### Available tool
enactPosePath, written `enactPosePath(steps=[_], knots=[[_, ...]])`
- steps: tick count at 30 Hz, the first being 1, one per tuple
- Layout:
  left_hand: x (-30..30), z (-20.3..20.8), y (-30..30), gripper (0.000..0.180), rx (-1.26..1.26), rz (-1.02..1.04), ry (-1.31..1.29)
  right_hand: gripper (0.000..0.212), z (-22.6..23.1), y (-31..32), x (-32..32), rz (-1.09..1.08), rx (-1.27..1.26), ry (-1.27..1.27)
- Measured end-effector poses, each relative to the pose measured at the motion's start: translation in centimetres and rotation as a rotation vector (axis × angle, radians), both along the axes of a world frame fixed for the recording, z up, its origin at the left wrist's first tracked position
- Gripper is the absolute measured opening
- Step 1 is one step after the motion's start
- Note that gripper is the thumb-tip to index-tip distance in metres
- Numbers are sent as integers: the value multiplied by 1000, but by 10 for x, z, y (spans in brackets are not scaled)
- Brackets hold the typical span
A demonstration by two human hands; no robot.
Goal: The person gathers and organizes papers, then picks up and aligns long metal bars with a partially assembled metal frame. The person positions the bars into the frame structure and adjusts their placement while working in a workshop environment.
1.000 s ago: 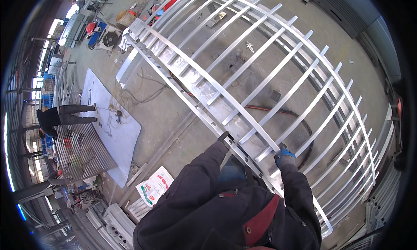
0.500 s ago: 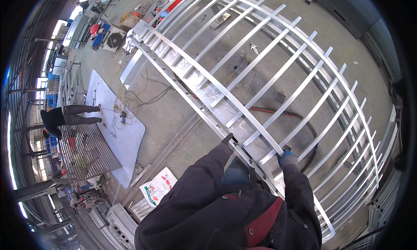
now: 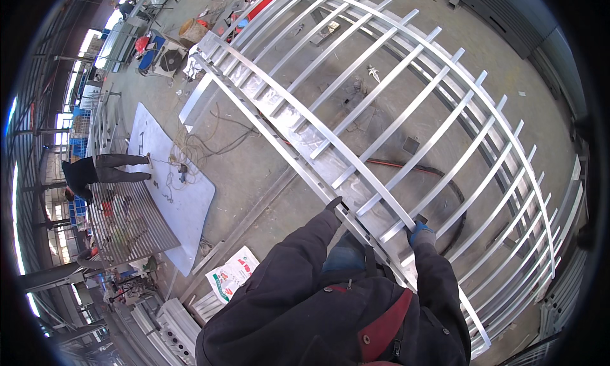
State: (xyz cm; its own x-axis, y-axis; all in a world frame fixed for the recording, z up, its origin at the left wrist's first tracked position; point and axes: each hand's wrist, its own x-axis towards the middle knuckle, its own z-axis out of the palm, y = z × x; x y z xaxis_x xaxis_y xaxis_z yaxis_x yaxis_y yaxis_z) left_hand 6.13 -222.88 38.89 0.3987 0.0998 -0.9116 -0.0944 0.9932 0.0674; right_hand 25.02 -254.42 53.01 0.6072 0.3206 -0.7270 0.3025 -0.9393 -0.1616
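A large framework of silvery metal bars (image 3: 438, 126) spreads before me, with many parallel crossbars between long rails. My left hand (image 3: 334, 203), in a dark glove, is at the near slotted rail (image 3: 289, 156) and touches it; its fingers are too small and dark to make out fully. Farther right, my right hand (image 3: 422, 233), in a blue glove, is closed round the near end of the long bar (image 3: 356, 162) that lies over the crossbar ends. A small dark patch shows at its fingertips. Between the two rails runs a shiny metal strip (image 3: 327, 166).
A white printed sack (image 3: 232, 274) lies to my left. Beyond it are a pale sheet (image 3: 197, 197) with cables and a slatted panel (image 3: 127, 229), where another person (image 3: 95, 170) bends over. A dark hose (image 3: 454, 191) loops on the floor (image 3: 229, 159) under the framework.
The view has shifted very slightly. Both my hands stay at the same spots on the framework, and the bars have not visibly moved.
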Motion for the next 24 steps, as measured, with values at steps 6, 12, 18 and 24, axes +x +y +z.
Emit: enactPosePath(steps=[6, 12, 18, 24], knots=[[2, 5, 5, 36, 14, 1, -5, 57, -11, -7, -5, 6, 74, -99], [1, 8, 5, 36, 30, -1, -11, 57, -10, -7, -2, -7, 46, -44], [4, 4, 7, 36, 34, -11, 2, 57, -3, -6, -3, 0, 42, -54], [3, 6, 17, 35, 63, -29, 13, 59, -1, -7, -8, 9, 141, -116]])
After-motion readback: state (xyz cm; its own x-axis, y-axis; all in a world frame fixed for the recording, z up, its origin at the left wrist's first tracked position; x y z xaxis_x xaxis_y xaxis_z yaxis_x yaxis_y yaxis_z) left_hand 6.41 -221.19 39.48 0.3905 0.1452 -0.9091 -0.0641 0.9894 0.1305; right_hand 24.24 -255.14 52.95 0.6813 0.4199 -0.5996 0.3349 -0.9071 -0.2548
